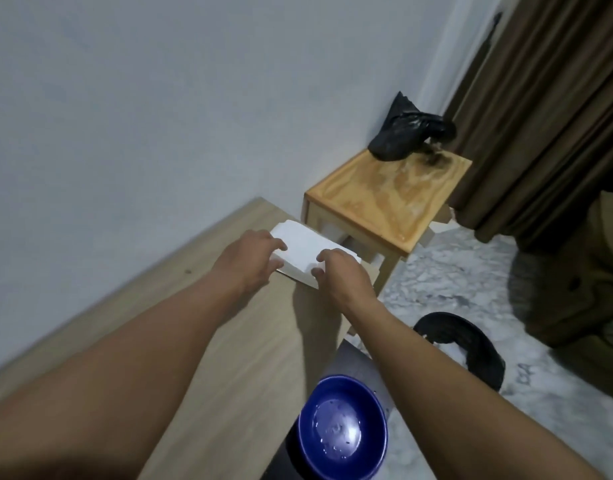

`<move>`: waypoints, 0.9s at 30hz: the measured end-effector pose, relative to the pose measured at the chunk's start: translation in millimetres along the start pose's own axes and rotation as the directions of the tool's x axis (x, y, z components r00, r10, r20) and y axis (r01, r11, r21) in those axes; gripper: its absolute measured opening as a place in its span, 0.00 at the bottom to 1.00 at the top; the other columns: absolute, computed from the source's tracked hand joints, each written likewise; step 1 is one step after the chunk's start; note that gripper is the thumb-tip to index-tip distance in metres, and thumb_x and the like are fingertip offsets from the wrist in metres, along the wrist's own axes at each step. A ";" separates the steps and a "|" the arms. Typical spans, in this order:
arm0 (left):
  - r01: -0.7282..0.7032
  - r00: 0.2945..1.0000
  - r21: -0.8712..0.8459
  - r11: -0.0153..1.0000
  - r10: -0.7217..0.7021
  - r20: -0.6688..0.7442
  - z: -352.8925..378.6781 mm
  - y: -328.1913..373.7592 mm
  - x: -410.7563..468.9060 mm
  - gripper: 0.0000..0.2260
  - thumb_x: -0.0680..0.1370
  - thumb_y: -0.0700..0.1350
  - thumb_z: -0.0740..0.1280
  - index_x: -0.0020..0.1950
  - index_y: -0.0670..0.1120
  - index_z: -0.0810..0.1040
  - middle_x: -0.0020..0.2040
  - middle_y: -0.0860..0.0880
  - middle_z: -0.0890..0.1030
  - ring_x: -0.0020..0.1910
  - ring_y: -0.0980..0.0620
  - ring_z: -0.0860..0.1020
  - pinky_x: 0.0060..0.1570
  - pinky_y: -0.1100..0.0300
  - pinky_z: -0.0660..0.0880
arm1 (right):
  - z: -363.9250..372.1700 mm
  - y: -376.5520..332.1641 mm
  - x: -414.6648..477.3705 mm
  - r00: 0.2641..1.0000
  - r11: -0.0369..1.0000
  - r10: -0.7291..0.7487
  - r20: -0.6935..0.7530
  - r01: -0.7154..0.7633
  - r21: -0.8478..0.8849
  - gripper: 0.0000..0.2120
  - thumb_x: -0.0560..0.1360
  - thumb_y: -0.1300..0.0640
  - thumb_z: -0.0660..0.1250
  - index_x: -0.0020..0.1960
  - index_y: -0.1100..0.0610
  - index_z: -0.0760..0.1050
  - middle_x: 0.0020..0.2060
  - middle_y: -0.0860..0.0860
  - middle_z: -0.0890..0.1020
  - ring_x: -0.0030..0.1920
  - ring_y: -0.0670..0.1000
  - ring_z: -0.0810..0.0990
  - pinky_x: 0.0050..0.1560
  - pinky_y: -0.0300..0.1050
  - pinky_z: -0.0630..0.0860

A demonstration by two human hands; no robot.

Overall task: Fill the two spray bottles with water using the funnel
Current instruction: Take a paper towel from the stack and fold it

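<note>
Both hands reach to the far end of a light wooden table [208,327], where a white stack of tissues or paper [306,242] lies. My left hand [253,256] grips the stack's left edge with curled fingers. My right hand [339,271] pinches its near right corner. A blue bowl [343,427] with a little water and droplets in it sits near the bottom, under my right forearm. No spray bottle and no funnel are in view.
A small wooden stool [384,199] stands past the table, bearing a black plastic bag [405,133]. A round black object [467,344] lies on the marble floor at right. Brown curtains [547,109] hang at the far right. A pale wall runs along the left.
</note>
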State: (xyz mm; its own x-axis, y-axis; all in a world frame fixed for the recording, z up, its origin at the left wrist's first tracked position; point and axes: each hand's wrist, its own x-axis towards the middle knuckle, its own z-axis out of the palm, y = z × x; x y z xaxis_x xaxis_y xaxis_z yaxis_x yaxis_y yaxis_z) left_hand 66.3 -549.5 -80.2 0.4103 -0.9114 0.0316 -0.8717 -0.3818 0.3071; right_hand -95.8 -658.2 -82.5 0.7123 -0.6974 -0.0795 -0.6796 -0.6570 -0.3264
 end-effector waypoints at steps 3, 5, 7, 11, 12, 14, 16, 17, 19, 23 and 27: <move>-0.001 1.000 0.007 1.000 0.001 0.006 8.7 0.8 19.1 0.15 0.81 0.51 0.65 0.67 0.53 0.78 0.66 0.51 0.76 0.66 0.47 0.71 0.60 0.51 0.73 | 5.6 6.4 11.8 0.999 0.998 -0.030 0.019 0.031 -0.056 0.11 0.81 0.52 0.65 0.58 0.57 0.78 0.56 0.55 0.81 0.57 0.59 0.78 0.52 0.52 0.77; 0.003 1.000 0.021 1.000 -0.003 0.018 11.2 1.6 26.2 0.15 0.80 0.51 0.65 0.67 0.54 0.78 0.67 0.51 0.76 0.66 0.47 0.71 0.61 0.52 0.73 | 7.6 8.3 15.5 0.999 0.996 -0.032 0.016 0.033 -0.088 0.08 0.80 0.55 0.64 0.55 0.57 0.79 0.53 0.55 0.81 0.54 0.59 0.79 0.50 0.52 0.78; 0.008 0.999 0.039 0.999 -0.009 0.031 12.7 1.3 30.6 0.15 0.80 0.51 0.66 0.68 0.54 0.78 0.68 0.51 0.76 0.66 0.46 0.71 0.61 0.52 0.73 | 7.3 8.3 17.4 0.999 0.992 -0.032 0.006 0.033 -0.124 0.07 0.79 0.59 0.62 0.51 0.57 0.79 0.50 0.55 0.82 0.50 0.59 0.79 0.48 0.53 0.79; 0.005 0.999 0.069 0.998 -0.008 0.042 11.2 2.8 33.2 0.15 0.80 0.50 0.66 0.67 0.54 0.78 0.68 0.51 0.76 0.65 0.46 0.72 0.60 0.53 0.73 | 4.3 10.2 16.4 0.998 0.987 -0.066 0.015 0.068 -0.143 0.10 0.81 0.52 0.63 0.56 0.56 0.78 0.53 0.54 0.82 0.52 0.58 0.80 0.49 0.50 0.77; 0.003 0.999 0.079 0.997 -0.006 0.039 10.7 3.5 33.4 0.15 0.80 0.50 0.66 0.66 0.54 0.79 0.67 0.51 0.77 0.65 0.46 0.72 0.60 0.52 0.73 | 3.5 10.5 15.9 0.997 0.986 -0.078 0.020 0.080 -0.148 0.11 0.81 0.50 0.64 0.57 0.55 0.77 0.54 0.53 0.82 0.53 0.58 0.80 0.49 0.50 0.76; 0.006 0.999 0.085 0.996 -0.009 0.043 10.9 3.6 34.1 0.14 0.80 0.50 0.67 0.66 0.55 0.79 0.67 0.52 0.77 0.65 0.47 0.72 0.59 0.53 0.72 | 1.7 10.1 16.0 0.993 0.978 -0.110 0.032 0.114 -0.176 0.13 0.80 0.48 0.65 0.58 0.55 0.78 0.55 0.54 0.82 0.53 0.57 0.80 0.50 0.49 0.76; 0.011 0.999 0.094 0.996 -0.016 0.052 11.8 3.7 34.9 0.13 0.79 0.50 0.67 0.64 0.55 0.80 0.66 0.52 0.77 0.63 0.47 0.72 0.57 0.54 0.72 | 1.0 8.7 16.4 0.990 0.969 -0.135 0.042 0.141 -0.204 0.14 0.80 0.46 0.65 0.59 0.54 0.78 0.54 0.54 0.82 0.53 0.57 0.81 0.50 0.49 0.77; 0.012 0.998 0.095 0.995 -0.018 0.062 12.8 3.5 35.4 0.13 0.79 0.50 0.67 0.63 0.56 0.81 0.66 0.53 0.78 0.63 0.47 0.72 0.56 0.54 0.72 | 1.0 8.1 16.6 0.989 0.967 -0.140 0.044 0.146 -0.207 0.14 0.80 0.47 0.65 0.59 0.54 0.79 0.54 0.54 0.83 0.52 0.57 0.81 0.50 0.48 0.77; -0.002 0.997 0.105 0.994 -0.006 0.073 14.9 4.5 35.7 0.12 0.79 0.50 0.67 0.62 0.55 0.81 0.65 0.53 0.78 0.62 0.47 0.73 0.57 0.54 0.71 | 0.6 8.4 17.0 0.991 0.972 -0.132 0.038 0.137 -0.193 0.12 0.81 0.48 0.65 0.58 0.54 0.80 0.53 0.53 0.83 0.52 0.57 0.81 0.49 0.47 0.76; 0.006 0.996 0.091 0.996 -0.014 0.088 18.6 3.6 38.2 0.12 0.78 0.50 0.68 0.61 0.56 0.82 0.63 0.52 0.79 0.62 0.46 0.73 0.56 0.54 0.71 | -2.1 10.5 18.5 0.997 0.992 -0.062 0.037 0.066 -0.109 0.10 0.81 0.51 0.64 0.56 0.52 0.82 0.52 0.53 0.84 0.54 0.58 0.80 0.47 0.47 0.72; -0.006 0.996 0.085 0.996 -0.002 0.091 18.6 5.5 40.1 0.12 0.78 0.52 0.68 0.61 0.57 0.82 0.62 0.52 0.80 0.62 0.46 0.74 0.57 0.53 0.71 | -4.5 11.7 18.9 0.998 0.996 -0.050 0.022 0.052 -0.074 0.10 0.82 0.53 0.64 0.58 0.52 0.82 0.54 0.53 0.83 0.55 0.58 0.80 0.45 0.45 0.68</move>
State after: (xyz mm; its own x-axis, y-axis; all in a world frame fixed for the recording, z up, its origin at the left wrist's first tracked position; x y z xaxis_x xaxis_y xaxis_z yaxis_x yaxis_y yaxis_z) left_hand 73.0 -591.1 -95.0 0.3856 -0.9210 -0.0558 -0.8938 -0.3879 0.2253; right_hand -91.0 -680.4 -83.6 0.7492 -0.6570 -0.0835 -0.6529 -0.7116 -0.2595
